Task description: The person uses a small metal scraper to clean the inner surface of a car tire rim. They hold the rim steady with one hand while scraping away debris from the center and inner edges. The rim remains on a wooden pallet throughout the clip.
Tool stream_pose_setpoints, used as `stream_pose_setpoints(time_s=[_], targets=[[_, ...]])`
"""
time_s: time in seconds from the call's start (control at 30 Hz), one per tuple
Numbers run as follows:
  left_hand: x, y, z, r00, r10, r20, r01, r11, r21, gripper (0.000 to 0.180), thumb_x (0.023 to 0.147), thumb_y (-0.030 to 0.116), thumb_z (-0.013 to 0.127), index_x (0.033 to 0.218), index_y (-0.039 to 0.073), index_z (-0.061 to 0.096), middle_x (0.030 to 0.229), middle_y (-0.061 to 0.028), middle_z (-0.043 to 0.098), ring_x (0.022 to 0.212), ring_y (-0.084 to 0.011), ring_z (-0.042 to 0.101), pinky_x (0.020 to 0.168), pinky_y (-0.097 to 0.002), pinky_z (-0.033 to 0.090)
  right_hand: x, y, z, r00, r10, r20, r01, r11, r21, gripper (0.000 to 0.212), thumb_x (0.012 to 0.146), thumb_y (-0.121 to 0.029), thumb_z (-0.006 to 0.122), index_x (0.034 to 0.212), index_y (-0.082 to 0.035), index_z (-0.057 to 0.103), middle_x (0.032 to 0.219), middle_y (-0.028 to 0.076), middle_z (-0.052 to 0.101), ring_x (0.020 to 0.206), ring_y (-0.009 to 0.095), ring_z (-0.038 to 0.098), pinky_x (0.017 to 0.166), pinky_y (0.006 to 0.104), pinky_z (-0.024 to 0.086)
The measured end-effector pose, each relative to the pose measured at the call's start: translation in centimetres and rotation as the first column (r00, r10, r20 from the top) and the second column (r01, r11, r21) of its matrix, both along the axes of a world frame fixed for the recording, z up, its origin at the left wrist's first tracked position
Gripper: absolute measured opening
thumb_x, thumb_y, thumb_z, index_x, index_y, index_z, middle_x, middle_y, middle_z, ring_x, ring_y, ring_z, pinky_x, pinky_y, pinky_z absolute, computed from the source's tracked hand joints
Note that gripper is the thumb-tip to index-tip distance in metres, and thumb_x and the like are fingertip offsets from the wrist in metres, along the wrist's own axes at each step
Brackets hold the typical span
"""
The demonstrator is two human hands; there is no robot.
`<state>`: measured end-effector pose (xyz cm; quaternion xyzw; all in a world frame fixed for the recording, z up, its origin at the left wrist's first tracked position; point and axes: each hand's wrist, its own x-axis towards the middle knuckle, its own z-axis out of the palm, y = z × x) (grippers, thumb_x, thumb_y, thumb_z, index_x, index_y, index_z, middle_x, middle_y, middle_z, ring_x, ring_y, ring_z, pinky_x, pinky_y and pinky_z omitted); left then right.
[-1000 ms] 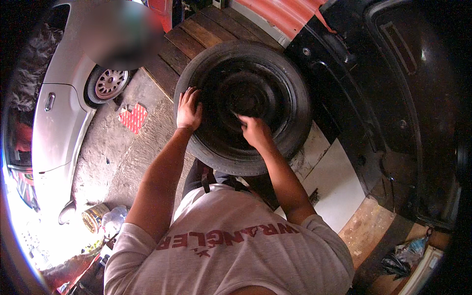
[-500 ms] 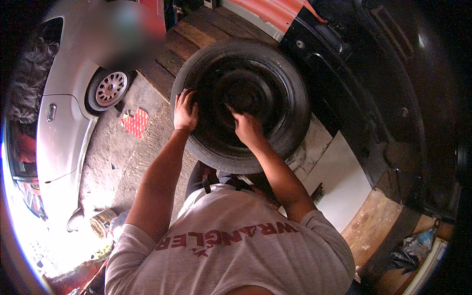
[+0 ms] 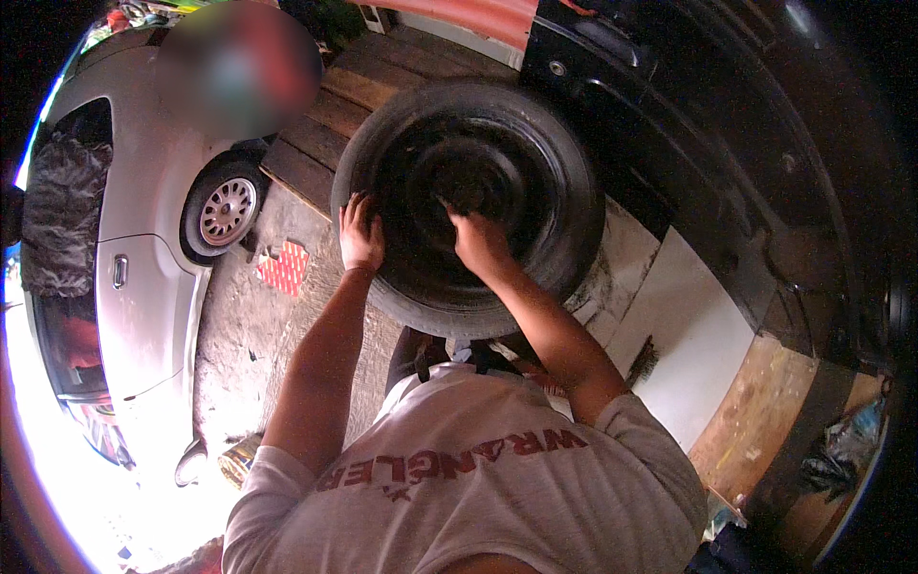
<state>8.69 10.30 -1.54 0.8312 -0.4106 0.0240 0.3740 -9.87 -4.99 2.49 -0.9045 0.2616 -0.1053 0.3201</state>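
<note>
In front of me is a large wheel with a black tyre (image 3: pixel 564 251) around a dark, dirty steel rim (image 3: pixel 538 182). My left hand (image 3: pixel 360 234) rests on the tyre's left side, its fingers stretched out and pointing away from me. At the wheel's centre, my right hand (image 3: pixel 478 241) is closed, with one finger or the thumb pointing toward the dark hub area (image 3: pixel 469 182). It is too dark there to make out what, if anything, it holds.
A silver car (image 3: pixel 143 277) stands at the left, and a blurred patch covers the area above its wheel (image 3: pixel 228 210). Wooden planks (image 3: pixel 330 120) lie beyond the tyre. To the right are a large black vehicle panel (image 3: pixel 746 172) and a white board (image 3: pixel 693 335). A red-patterned scrap (image 3: pixel 283 268) lies on the floor.
My view has shifted, so the car and floor sit further right and lower. Both hands keep nearly the same places on the wheel.
</note>
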Motion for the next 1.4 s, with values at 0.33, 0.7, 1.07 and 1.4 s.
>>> stream_pose_setpoints(time_s=[0.33, 0.7, 1.07, 1.4], targets=[[-0.3, -0.2, 0.3, 0.998, -0.005, -0.061, 0.001, 0.998, -0.056, 0.042, 0.084, 0.015, 0.052, 0.125, 0.007, 0.051, 0.135, -0.0133, 0.047, 0.128, -0.0339, 0.039, 0.112, -0.0477, 0.021, 2.2, 0.3, -1.2, 0.986, -0.151, 0.068, 0.158, 0.981, -0.109, 0.037, 0.084, -0.004, 0.05, 0.119, -0.009, 0.061, 0.092, 0.023, 0.063, 0.083, 0.041, 0.063, 0.075, 0.0483, 0.051], [-0.8, -0.2, 1.8, 0.993, 0.009, -0.115, -0.012, 1.0, -0.026, 0.042, 0.087, 0.017, 0.052, 0.127, 0.007, 0.048, 0.139, -0.0127, 0.043, 0.134, -0.0331, 0.033, 0.113, -0.0465, 0.02, -4.9, 0.4, 4.7, 0.958, -0.043, -0.285, 0.02, 0.996, -0.084, 0.043, 0.082, -0.008, 0.063, 0.124, -0.021, 0.06, 0.1, 0.017, 0.065, 0.088, 0.034, 0.064, 0.072, 0.041, 0.053], [2.8, -2.7, 2.3, 0.995, -0.097, 0.021, 0.091, 0.976, 0.199, 0.05, 0.091, 0.03, 0.049, 0.135, 0.008, 0.041, 0.147, -0.0138, 0.03, 0.141, -0.0319, 0.019, 0.115, -0.0484, 0.012, 1.4, -1.0, 1.2, 0.952, -0.262, -0.159, 0.225, 0.95, -0.217, 0.035, 0.085, -0.007, 0.054, 0.118, -0.016, 0.064, 0.099, 0.022, 0.062, 0.087, 0.039, 0.062, 0.075, 0.0458, 0.052], [2.8, -2.1, 1.5, 0.991, -0.129, -0.019, 0.13, 0.978, 0.162, 0.051, 0.092, 0.032, 0.048, 0.136, 0.008, 0.04, 0.146, -0.0142, 0.032, 0.14, -0.0317, 0.021, 0.115, -0.048, 0.012, -1.4, 1.9, 2.8, 0.918, -0.216, -0.334, 0.161, 0.97, -0.184, 0.036, 0.087, -0.011, 0.058, 0.122, -0.019, 0.061, 0.103, 0.016, 0.063, 0.088, 0.035, 0.062, 0.072, 0.0448, 0.051]])
